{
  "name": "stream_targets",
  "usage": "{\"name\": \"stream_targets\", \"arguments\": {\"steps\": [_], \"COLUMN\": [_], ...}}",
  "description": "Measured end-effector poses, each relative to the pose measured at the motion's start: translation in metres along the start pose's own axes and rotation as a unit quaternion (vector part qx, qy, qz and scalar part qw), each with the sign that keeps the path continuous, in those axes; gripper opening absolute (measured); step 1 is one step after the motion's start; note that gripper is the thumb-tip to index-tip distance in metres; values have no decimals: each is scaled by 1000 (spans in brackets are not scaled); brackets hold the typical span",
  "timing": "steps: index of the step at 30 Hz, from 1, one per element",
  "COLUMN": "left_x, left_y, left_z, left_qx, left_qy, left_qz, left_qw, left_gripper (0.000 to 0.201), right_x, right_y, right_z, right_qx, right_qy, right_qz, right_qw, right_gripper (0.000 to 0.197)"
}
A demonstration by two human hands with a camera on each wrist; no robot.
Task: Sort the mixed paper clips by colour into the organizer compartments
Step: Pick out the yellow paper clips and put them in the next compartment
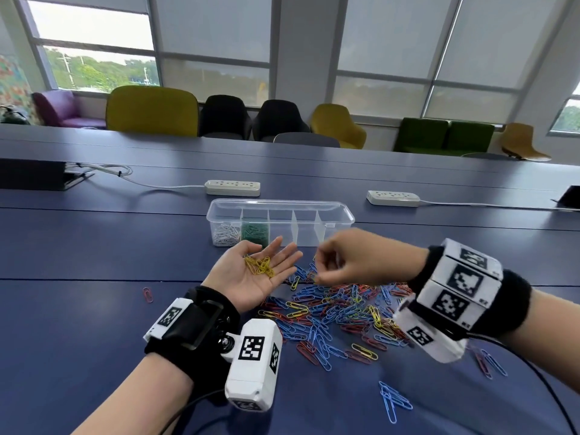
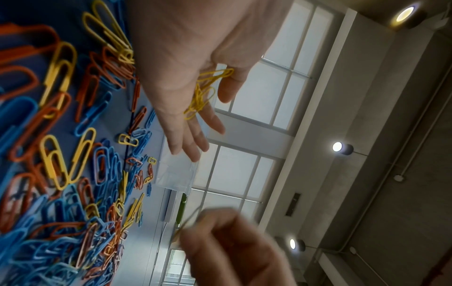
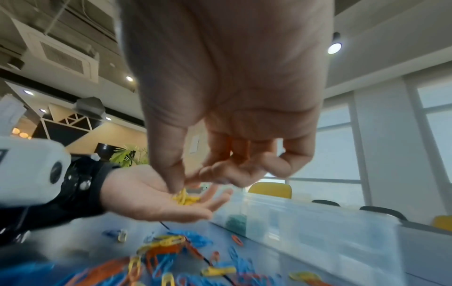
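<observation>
office meeting room | long blue table [image 1: 94, 246] | power strips [image 1: 232, 187] | lounge chairs [image 1: 152, 110] | roller-blind windows [image 1: 216, 29]

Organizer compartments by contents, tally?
Holding white clips: 1
Holding green clips: 1
Empty compartments: 3
Total: 5 compartments in the organizer
</observation>
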State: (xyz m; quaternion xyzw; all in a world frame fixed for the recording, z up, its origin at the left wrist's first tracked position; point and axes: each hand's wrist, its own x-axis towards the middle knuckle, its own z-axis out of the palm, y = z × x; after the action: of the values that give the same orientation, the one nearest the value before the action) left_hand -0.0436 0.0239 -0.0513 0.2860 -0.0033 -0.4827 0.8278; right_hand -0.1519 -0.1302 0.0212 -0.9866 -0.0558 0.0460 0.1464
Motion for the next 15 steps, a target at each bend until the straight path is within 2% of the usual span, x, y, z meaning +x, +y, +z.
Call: {"name": "stream_targets", "arguments": {"steps": [5,7,8,9,12,13,15], "left_x": [-3,-2,-1,0,1,2,1], "left_y": [0,7,10,13,17,18,22], "left_z": [2,-2,-5,-7,-11,-13,-18], "left_qx": [-50,-98,-115,-122,-116,-115,-111], "left_qy": [3,29,45,53,36,27,8], "left_qz": [2,15,22,27,32,29,25], "left_qw": [999,995,992,991,992,993,993], "left_gripper": [29,29,30,29,23,27,38], "right_x": [35,41,42,42,42,43,44], "right_y": [-26,-25,-23,-19,-9,-6,-3], "right_z": [9,11,12,14,25,30,36], "right_qx": [10,52,57,49,-22,-41,-53], "right_qy": [123,180,180,145,-62,-104,-131], "right_qz": [-53,-50,-45,-38,-10,0,15], "right_qw": [991,981,981,988,998,994,990], "right_gripper": [12,14,14,13,19,25,31]}}
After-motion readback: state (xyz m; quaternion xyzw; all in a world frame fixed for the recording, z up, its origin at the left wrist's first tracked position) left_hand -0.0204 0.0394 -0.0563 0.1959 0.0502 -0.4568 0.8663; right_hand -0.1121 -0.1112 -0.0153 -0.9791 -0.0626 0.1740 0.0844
